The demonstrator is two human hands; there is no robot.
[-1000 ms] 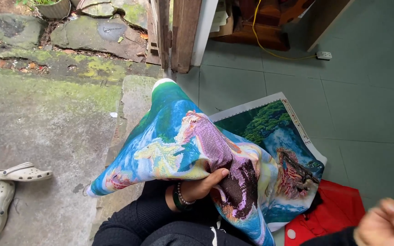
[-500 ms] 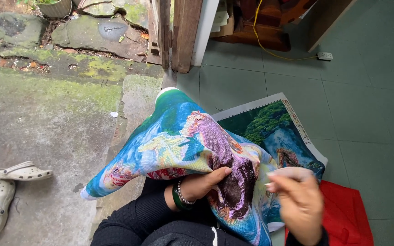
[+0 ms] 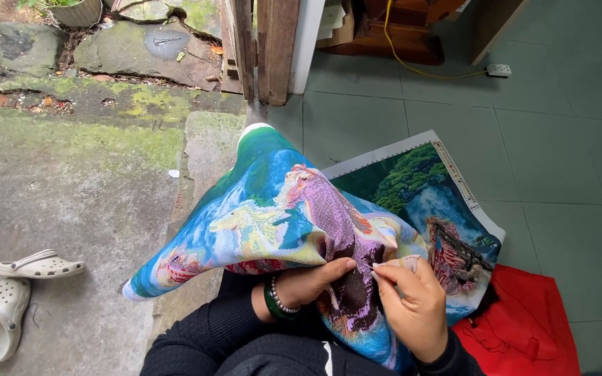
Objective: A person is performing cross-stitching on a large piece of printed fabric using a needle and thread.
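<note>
A large colourful embroidered cloth (image 3: 266, 216) with blue, green and purple patches is draped over my lap and spills onto the floor. My left hand (image 3: 311, 282), wearing a dark bead bracelet, holds a fold of the cloth from below, thumb on top. My right hand (image 3: 412, 303) pinches something thin, too small to make out, against the purple part of the cloth, its fingertips almost touching the left thumb. A printed picture sheet (image 3: 419, 181) with trees and water lies under the cloth on the right.
A red cloth or bag (image 3: 524, 327) lies at the lower right on green floor tiles. Two pale clogs (image 3: 15, 292) sit on the concrete at left. Wooden posts (image 3: 273, 42), mossy stones, a yellow cable (image 3: 426, 66) and a white plug lie ahead.
My right hand came in from the lower right corner and now rests pinched on the purple area next to the left thumb. The cloth sagged slightly lower.
</note>
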